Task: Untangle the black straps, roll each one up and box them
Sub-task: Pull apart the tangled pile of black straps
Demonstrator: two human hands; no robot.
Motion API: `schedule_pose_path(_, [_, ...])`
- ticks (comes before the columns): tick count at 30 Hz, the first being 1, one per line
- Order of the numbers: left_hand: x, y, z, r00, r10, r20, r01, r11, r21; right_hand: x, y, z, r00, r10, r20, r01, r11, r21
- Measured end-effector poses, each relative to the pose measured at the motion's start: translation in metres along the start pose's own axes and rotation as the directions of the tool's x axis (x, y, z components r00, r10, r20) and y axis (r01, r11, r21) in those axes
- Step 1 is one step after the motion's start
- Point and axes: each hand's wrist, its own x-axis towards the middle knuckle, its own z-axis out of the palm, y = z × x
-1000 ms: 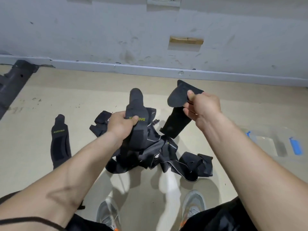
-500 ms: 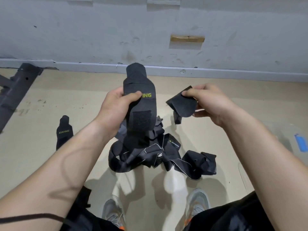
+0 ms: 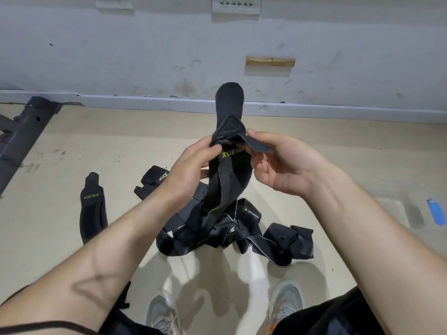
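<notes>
A black strap (image 3: 229, 165) with yellow XUEYING lettering stands raised in front of me, its rounded end pointing up. My left hand (image 3: 191, 168) pinches its left edge just above the lettering. My right hand (image 3: 280, 163) pinches a loose black flap of the strap at its right side. Below the hands, the strap's lower part runs down into a tangled pile of black straps (image 3: 232, 230) on the floor. One separate black strap (image 3: 93, 209) lies flat to the left of the pile.
A clear plastic box (image 3: 416, 211) with blue tape sits on the floor at the right. A dark metal frame (image 3: 21, 131) lies at the far left by the grey wall (image 3: 217, 56). My grey shoes (image 3: 164, 313) stand at the bottom.
Both hands lifted the strap higher and came together. My right hand brought its flap against the strap my left hand holds, closing the gap between them.
</notes>
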Motion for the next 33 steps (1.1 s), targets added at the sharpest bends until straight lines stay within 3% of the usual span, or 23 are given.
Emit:
schedule_pose_path(4, [0.004,-0.007,0.003,0.987,0.058,-0.151,-0.048,0.997,0.065,0.001,0.000,0.001,0.999,-0.023,0.047,0.023,1.000,-0.008])
schedule_pose_path(6, [0.006,-0.006,0.002,0.977,-0.008,-0.213,0.003,1.000,-0.025,0.004,0.001,0.000,0.981,-0.194,-0.034,0.181,0.958,-0.223])
schedule_pose_path(9, [0.008,-0.002,0.000,0.982,-0.048,-0.183,0.029,0.994,-0.105,0.012,0.005,-0.004,0.843,-0.529,-0.100,0.386,0.723,-0.573])
schedule_pose_path(15, [0.004,-0.001,0.005,0.991,-0.062,-0.116,0.046,0.990,-0.133,0.022,0.012,-0.007,0.745,-0.667,-0.015,0.536,0.611,-0.582])
schedule_pose_path(18, [0.003,0.000,0.005,0.990,-0.120,-0.079,0.102,0.974,-0.200,0.023,0.012,-0.008,0.728,-0.686,-0.024,0.552,0.606,-0.573])
schedule_pose_path(23, [0.005,0.001,0.000,0.971,-0.217,-0.096,0.169,0.917,-0.362,0.022,0.010,-0.007,0.765,-0.643,-0.007,0.546,0.655,-0.522])
schedule_pose_path(28, [0.007,0.001,-0.006,0.969,-0.221,-0.112,0.159,0.901,-0.404,0.013,0.006,-0.006,0.821,-0.558,0.119,0.551,0.719,-0.424])
schedule_pose_path(33, [0.007,0.000,0.001,0.980,-0.193,-0.045,0.158,0.898,-0.411,0.013,0.008,-0.001,0.834,-0.546,0.079,0.528,0.748,-0.403])
